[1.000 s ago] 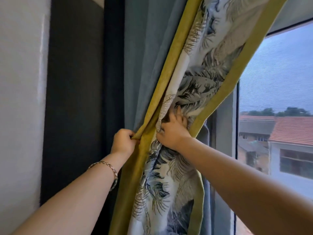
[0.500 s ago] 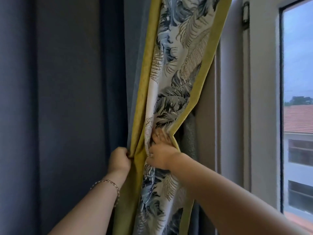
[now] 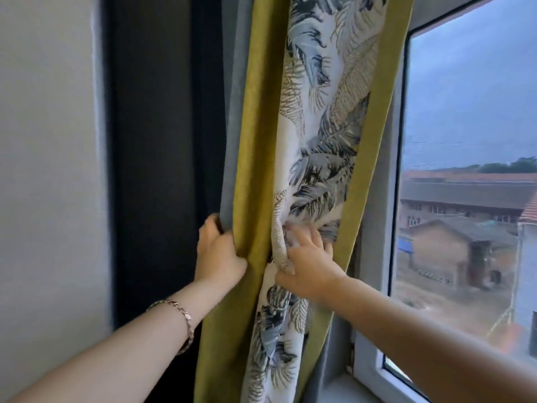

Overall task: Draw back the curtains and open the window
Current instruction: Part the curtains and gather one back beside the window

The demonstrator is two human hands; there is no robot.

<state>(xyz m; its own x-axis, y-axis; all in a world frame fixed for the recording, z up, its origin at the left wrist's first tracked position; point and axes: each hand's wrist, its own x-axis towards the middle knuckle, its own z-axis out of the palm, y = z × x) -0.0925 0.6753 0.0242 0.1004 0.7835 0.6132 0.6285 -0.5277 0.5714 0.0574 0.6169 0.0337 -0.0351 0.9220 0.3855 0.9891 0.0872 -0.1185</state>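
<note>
**Both hands on the gathered curtain, window shut**

Fingers point(image 3: 312, 237) of the right hand point(image 3: 308, 266) lie slightly spread and pressed flat into the leaf-printed panel of the curtain point(image 3: 316, 135); the fingertips sink into bunched folds, blurred, and the thumb sits low against the twisted fold just left of the palm. No full fist: the hand pushes on the cloth, and whether it also pinches it cannot be told.

Left hand point(image 3: 216, 251): fingers curled tight around the left edge of the curtain where the grey outer cloth meets the olive-yellow border. Fingertips hidden behind the fabric, thumb on the front face. A chain bracelet point(image 3: 181, 315) sits on the left wrist.

Curtain position: gathered into a narrow vertical bundle between the two hands, printed strip in the middle, yellow bands on both sides. It hangs at the left side of the window point(image 3: 465, 141), overlapping the left upright of the frame.

Left of the bundle: a dark recess, then a pale wall point(image 3: 49, 170).

Window: glass bare to the right of the curtain, sash appears shut, white sill point(image 3: 343, 388) at the lower right. Beyond the glass: low buildings point(image 3: 456, 239) with brown and red roofs, grey sky.
</note>
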